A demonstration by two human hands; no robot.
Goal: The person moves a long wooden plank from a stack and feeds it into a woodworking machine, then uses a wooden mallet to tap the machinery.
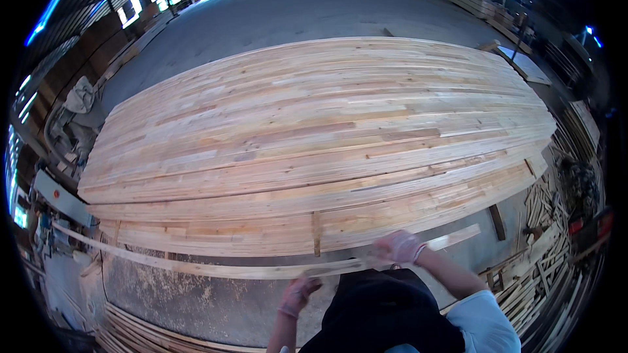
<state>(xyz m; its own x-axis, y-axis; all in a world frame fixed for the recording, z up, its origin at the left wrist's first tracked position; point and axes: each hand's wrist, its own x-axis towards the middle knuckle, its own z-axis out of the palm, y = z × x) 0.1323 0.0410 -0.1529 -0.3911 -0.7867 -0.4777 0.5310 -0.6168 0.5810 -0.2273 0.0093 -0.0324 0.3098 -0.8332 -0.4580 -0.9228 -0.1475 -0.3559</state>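
A long, thin wooden strip (229, 269) runs across in front of me, from the far left past my body to the right. My right hand (400, 247), in a pale glove and slightly blurred, is closed round the strip toward its right part. Lower and to the left, my gloved left hand (301, 293) has its fingers curled at the strip's near edge; part of its grip is hidden. Just beyond the strip lies a broad stack of wooden boards (314, 137), made of many narrow joined pieces. A small wooden crosspiece (317, 234) lies across the near boards.
Offcuts and thin sticks (543, 255) are piled at the right. More long strips (157, 336) lie at the lower left. Sawdust covers part of the floor (196, 304) below the strip. A machine (62, 196) stands at the left, and timber stacks (477, 6) at the back right.
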